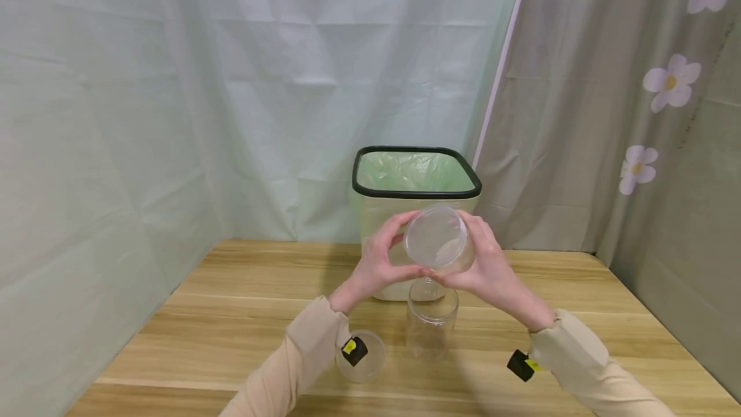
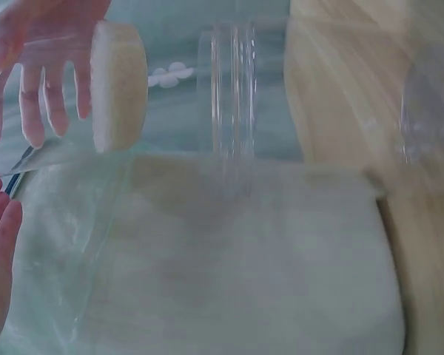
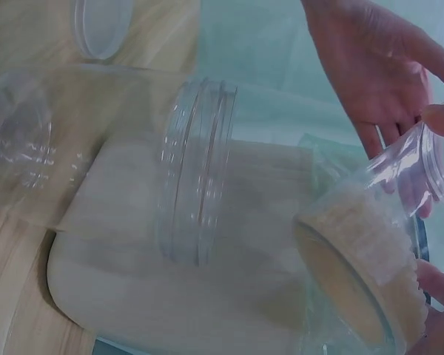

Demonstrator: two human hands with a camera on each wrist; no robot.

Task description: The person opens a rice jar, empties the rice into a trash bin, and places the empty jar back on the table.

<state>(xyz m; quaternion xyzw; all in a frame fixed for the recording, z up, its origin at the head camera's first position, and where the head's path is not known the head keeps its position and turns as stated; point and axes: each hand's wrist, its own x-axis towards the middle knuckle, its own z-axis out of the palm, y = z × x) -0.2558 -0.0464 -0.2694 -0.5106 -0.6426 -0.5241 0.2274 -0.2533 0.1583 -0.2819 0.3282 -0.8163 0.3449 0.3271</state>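
Note:
Both hands hold a small clear plastic container (image 1: pixel 435 237) in front of a bin. Tilted, its translucent round end faces the head view. A pale, textured round mass (image 3: pixel 366 270) shows at its lower end in the right wrist view. My left hand (image 1: pixel 377 255) grips one side, with the thumb below and fingers above. On the opposite side my right hand (image 1: pixel 486 259) grips it the same way. A taller clear jar (image 1: pixel 431 336) stands uncovered on the table just below the hands. Near my left wrist lies a translucent round lid (image 1: pixel 375 365).
The pale bin (image 1: pixel 373 214) has a black rim and a clear liner, and stands behind the hands on the wooden table (image 1: pixel 260 314). Pale curtains (image 1: pixel 278 108) close off the back and left; a grey curtain with flowers (image 1: pixel 671 82) hangs right.

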